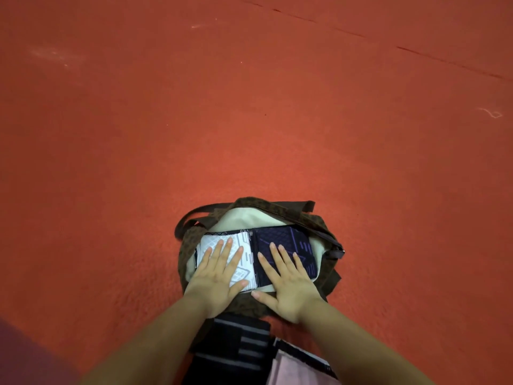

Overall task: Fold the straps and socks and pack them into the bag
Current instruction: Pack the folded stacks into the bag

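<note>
Brown patterned cloth bag (311,218) with a cream lining lies open on the red floor (249,107). Inside, a person's left hand (219,276) presses flat, fingers spread, on a white patterned folded piece (244,243); the right hand (286,282), likewise flat, presses the dark purple one (294,240) beside it.

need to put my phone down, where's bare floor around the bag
Bare red floor lies beyond the bag and off both its sides. Crowded: both hands press the folded pieces inside, and striped fabric lies on the near side.
</note>
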